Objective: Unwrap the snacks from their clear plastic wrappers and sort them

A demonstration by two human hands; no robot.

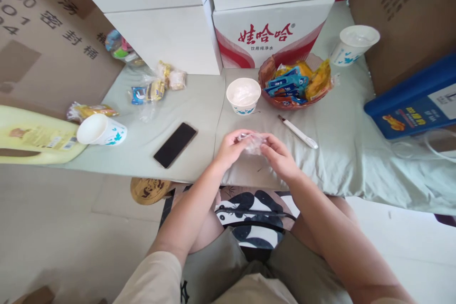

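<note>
Fingers of left hand and right hand pinch crumpled, clear plastic film; uneven pulling could tear it. Blue-printed white paper cup, at its twelve o'clock, could tip if knocked.

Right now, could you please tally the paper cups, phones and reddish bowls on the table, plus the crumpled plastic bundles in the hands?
Paper cups: 3
Phone: 1
Reddish bowl: 1
Crumpled plastic bundle: 1
Total: 6
</note>
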